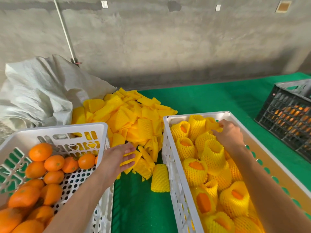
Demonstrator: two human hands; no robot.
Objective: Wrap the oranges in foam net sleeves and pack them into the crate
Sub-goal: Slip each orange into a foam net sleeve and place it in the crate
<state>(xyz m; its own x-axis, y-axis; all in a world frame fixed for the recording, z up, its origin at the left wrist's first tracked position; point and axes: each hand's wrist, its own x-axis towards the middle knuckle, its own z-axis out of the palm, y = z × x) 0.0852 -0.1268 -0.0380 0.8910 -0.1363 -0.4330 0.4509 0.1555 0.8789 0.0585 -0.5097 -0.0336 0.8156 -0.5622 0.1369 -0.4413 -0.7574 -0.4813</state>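
Bare oranges (50,163) fill the white basket (55,128) at the left. A heap of flat yellow foam net sleeves (134,118) lies on the green table between the containers. My left hand (119,158) reaches over the basket's corner with straight fingers touching a sleeve at the heap's near edge. The white crate (175,179) at the right holds several sleeved oranges (195,170). My right hand (230,133) is inside the crate at its far end, fingers curled on a sleeved orange (212,125).
A white woven sack (33,91) slumps at the back left. A black crate (289,118) with oranges stands at the far right on the green cloth (210,101). A lone sleeve (159,179) stands beside the white crate. A concrete wall runs behind.
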